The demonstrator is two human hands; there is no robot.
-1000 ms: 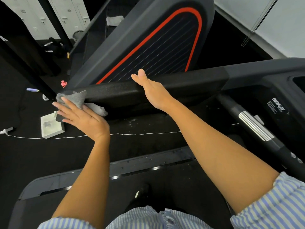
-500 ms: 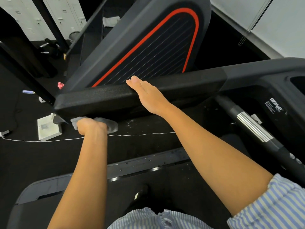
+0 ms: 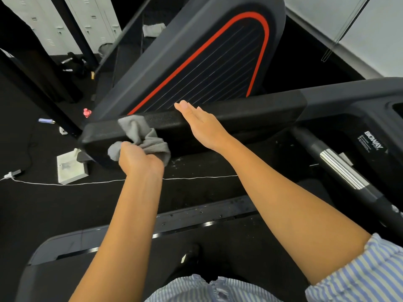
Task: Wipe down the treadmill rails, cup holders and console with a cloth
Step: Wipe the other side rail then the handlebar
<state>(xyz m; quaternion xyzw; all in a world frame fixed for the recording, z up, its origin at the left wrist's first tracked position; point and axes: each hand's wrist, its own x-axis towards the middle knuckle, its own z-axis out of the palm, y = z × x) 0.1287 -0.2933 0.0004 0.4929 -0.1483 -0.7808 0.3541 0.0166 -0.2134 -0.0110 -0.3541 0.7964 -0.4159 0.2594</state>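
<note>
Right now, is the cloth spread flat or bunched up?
Bunched up. The left hand grips the grey cloth in a wad against the side of the rail; only one corner drapes over the top.

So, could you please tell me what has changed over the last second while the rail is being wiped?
The left hand carried the grey cloth from the top of the rail end down under it, then back up. It now grips the bunched cloth against the rail's near side. The right hand stayed flat on the rail.
</note>
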